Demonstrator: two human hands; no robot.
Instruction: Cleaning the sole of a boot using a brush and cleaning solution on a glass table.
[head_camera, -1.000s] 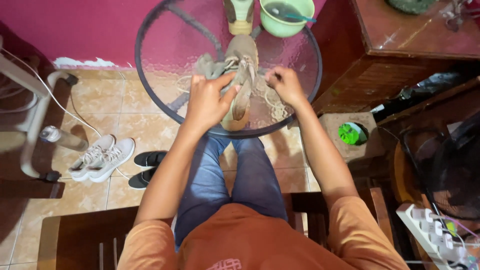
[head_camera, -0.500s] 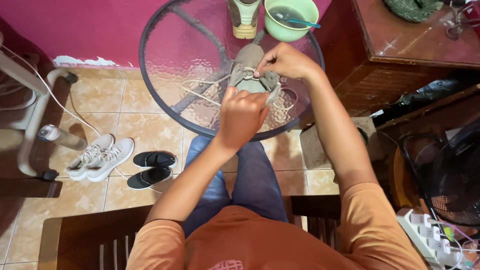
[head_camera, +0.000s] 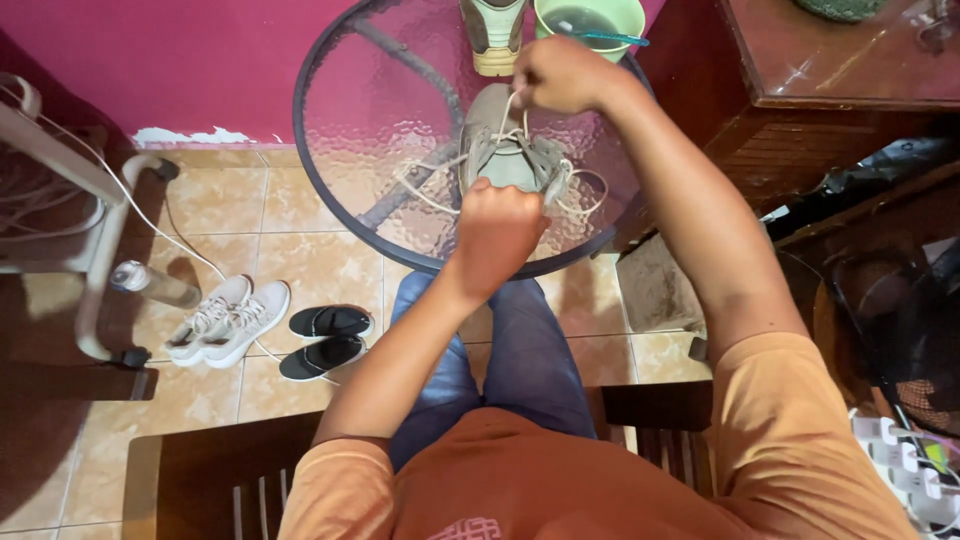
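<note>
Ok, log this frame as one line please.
left hand: fist holding grey shoe heel | right hand: pulling white lace upward | surface: round glass table | nearby: green bowl, second shoe

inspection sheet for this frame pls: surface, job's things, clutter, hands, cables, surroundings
Surface: round glass table, textured top with a dark rim.
Job's things: tan shoe lying on the glass, its cream lace loose and trailing to both sides.
Clutter: second shoe and green bowl with a teal utensil at the far edge.
Hands: left hand fisted at the shoe's near end; right hand raised above the shoe, pinching a lace strand pulled taut.
Cables: white cable across the tiled floor; power strip with plugs at lower right.
Surroundings: white sneakers, black slip-ons, plastic bottle, wooden cabinet, magenta wall.
</note>
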